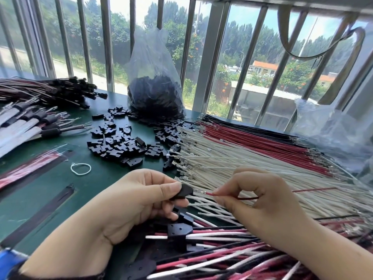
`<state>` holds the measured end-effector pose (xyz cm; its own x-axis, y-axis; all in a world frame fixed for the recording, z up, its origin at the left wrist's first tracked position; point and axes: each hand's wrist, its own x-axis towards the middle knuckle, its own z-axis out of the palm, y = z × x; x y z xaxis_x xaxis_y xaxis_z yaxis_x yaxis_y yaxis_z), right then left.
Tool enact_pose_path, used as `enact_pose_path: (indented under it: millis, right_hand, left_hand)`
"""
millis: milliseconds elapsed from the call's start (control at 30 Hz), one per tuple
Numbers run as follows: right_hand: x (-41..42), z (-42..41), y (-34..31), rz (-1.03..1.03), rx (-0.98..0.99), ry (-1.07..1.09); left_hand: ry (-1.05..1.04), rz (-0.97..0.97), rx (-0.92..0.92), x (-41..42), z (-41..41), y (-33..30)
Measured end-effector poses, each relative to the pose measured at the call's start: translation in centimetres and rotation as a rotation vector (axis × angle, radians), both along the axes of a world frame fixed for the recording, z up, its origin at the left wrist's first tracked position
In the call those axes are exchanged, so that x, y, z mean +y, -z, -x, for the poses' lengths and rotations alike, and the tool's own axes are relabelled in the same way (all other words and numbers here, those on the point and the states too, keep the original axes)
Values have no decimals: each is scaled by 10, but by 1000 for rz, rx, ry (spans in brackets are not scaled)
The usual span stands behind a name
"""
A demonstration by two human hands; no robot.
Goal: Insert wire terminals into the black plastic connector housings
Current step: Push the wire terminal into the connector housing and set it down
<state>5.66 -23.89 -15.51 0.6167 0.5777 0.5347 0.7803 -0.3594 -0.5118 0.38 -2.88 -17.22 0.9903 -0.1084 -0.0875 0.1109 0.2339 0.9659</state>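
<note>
My left hand (133,201) pinches a black connector housing (183,192) between thumb and fingers. My right hand (256,197) pinches a red wire (210,193) just behind its metal terminal. The terminal tip points at the housing's right face and nearly touches it. Loose black housings (119,142) lie scattered on the green table (60,199) beyond my hands. Rows of white wires (232,164), red wires (262,142) and black wires lie fanned out to the right. Finished housings with wires (177,232) lie just below my hands.
A clear bag of black housings (155,91) stands by the barred window. Bundled wired assemblies (50,91) lie at the back left, sleeved cables (30,126) below them. A white loop of string (80,168) lies on the table. Another plastic bag (333,134) sits far right.
</note>
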Motion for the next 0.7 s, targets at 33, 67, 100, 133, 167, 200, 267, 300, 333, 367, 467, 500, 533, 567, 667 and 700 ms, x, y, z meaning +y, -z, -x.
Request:
enact_pose_path:
  millis: [33, 67, 100, 133, 167, 200, 267, 300, 333, 367, 467, 500, 533, 567, 667, 700]
  right_hand:
    - [0, 0, 0, -6, 3, -1]
    - [0, 0, 1, -12, 4, -2]
    - [0, 0, 1, -16, 6, -1]
    - [0, 1, 1, -19, 7, -2]
    - [0, 1, 1, -18, 9, -1]
    - [0, 1, 1, -12, 10, 0]
    - [1, 1, 1, 10, 1, 4]
    - [1, 1, 1, 26, -13, 11]
    - [0, 1, 2, 45, -35, 20]
    - [0, 1, 1, 67, -57, 29]
    - [-1, 2, 1, 118, -159, 35]
    - [-1, 3, 1, 127, -186, 39]
    - [0, 3, 3, 124, -202, 31]
    - [1, 3, 3, 121, -198, 12]
    - [5, 2, 3, 117, -163, -28]
    - [7, 2, 2, 116, -155, -25]
  left_hand:
    - [0, 0, 4, 0, 0, 0]
    - [1, -1, 7, -1, -1, 0]
    - [3, -2, 9, -1, -1, 0]
    - [7, -3, 10, 0, -1, 0]
    - [12, -6, 8, 0, -1, 1]
    - [18, -11, 4, 0, -1, 1]
    - [31, -26, -4, 2, -1, 2]
    - [38, -35, -8, 2, -1, 2]
    - [41, -41, -15, 3, -1, 2]
    - [41, -45, -16, 3, -1, 3]
    - [11, -61, -28, 1, -2, 3]
    - [-1, -80, -31, 0, -2, 3]
    - [-7, -98, -37, -1, -1, 3]
    - [-1, -119, -45, -2, -1, 3]
    - [-4, -153, -84, -3, -1, 4]
    - [-12, -148, -84, -3, -1, 5]
